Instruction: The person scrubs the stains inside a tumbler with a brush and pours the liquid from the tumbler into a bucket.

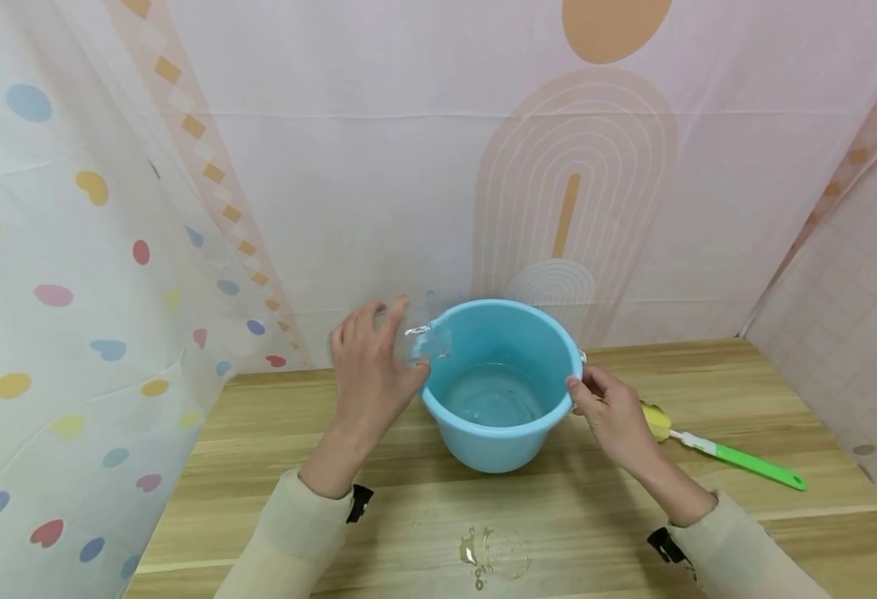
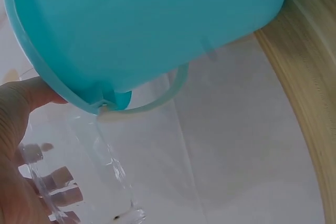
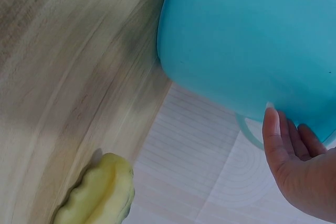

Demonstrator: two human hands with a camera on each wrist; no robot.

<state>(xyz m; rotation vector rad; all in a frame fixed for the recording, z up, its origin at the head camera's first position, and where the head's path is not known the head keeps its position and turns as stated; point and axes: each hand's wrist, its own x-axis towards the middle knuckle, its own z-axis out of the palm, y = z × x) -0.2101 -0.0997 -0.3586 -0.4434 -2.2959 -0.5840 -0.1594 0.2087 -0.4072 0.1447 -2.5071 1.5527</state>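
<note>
A light blue plastic bucket [image 1: 493,449] stands upright on the wooden table with shallow clear water [image 1: 493,395] in its bottom. At its left rim my left hand [image 1: 367,366] holds a clear, see-through cup [image 2: 86,156], its fingers showing through the cup wall in the left wrist view. The cup is tipped sideways and overlaps the rim in the head view. My right hand [image 1: 618,416] grips the bucket's right rim, thumb on top and fingers against the outside wall. A pale bail handle [image 2: 160,100] hangs down behind the bucket.
Right of the bucket lies a bottle brush [image 1: 756,466] with a green and white handle and a yellow sponge head [image 3: 102,190]. Water spots [image 1: 468,549] wet the wooden table [image 1: 259,466] in front. Patterned curtains [image 1: 379,191] close off the back and sides.
</note>
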